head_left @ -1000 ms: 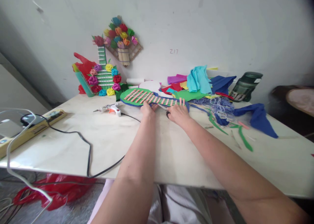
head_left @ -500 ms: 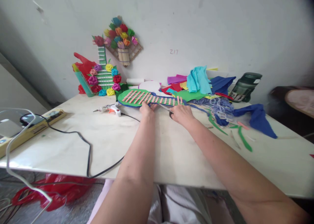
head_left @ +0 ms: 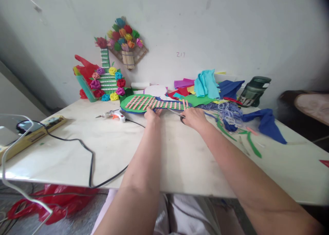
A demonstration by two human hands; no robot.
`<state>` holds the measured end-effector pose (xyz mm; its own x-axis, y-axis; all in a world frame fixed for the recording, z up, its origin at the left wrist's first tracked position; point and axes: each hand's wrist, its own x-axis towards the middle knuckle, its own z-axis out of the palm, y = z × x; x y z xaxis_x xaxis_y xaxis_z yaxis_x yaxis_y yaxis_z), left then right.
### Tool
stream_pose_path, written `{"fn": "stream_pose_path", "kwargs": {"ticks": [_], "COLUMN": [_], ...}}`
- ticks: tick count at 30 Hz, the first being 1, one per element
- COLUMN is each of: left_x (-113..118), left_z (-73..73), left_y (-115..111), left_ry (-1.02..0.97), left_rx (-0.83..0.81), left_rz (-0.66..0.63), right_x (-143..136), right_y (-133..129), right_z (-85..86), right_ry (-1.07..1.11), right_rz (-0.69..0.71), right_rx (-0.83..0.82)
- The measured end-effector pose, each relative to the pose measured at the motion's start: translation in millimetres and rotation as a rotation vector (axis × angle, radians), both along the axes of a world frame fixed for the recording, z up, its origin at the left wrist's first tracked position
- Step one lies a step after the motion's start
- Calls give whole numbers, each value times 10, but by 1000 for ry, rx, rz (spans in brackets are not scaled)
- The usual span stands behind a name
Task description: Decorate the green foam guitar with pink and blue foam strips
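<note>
A green guitar-shaped piece (head_left: 125, 104) with a blue edge, pink strips and white strings lies at the middle of the table, its neck pointing right. My left hand (head_left: 152, 114) grips its near edge where the body meets the neck. Closed round the dark handles of a pair of scissors (head_left: 175, 112), my right hand (head_left: 191, 116) is by the near side of the neck. The blades point left along the neck's blue edge; whether they are apart is too small to tell.
A glue gun (head_left: 122, 116) with a black cable lies left of the guitar. A flower-covered guitar (head_left: 108, 80) and a glue-stick pack (head_left: 86, 87) stand behind. To the right are blue yarn (head_left: 218, 108), coloured paper, green scraps and a dark bottle (head_left: 254, 91). A power strip (head_left: 38, 133) is far left.
My right hand and the scissors have shifted slightly right along the neck, away from my left hand. The whole view has moved a little. My left hand keeps its hold on the guitar.
</note>
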<state>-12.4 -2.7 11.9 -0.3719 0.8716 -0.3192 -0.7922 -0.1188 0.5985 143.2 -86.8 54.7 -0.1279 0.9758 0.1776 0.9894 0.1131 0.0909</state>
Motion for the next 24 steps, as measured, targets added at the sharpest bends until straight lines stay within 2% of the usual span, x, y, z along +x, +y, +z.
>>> {"fn": "stream_pose_path", "kwargs": {"ticks": [11, 18, 20, 22, 24], "left_x": [-29, -40, -45, -49, -50], "left_z": [2, 23, 14, 0, -14], "left_y": [6, -5, 5, 18, 31], "left_ry": [-1, -12, -18, -21, -18], "left_rx": [-2, 14, 30, 42, 50], "left_rz": [13, 15, 18, 15, 6], "right_x": [38, 89, 197, 351, 510], "right_y": [-20, -37, -21, -8, -1], "right_z": [64, 166, 218, 264, 285], "right_ry": [-35, -4, 62, 190, 408], "right_rz": [-39, -32, -25, -33, 60], "right_rx": [-28, 21, -33, -219, -390]}}
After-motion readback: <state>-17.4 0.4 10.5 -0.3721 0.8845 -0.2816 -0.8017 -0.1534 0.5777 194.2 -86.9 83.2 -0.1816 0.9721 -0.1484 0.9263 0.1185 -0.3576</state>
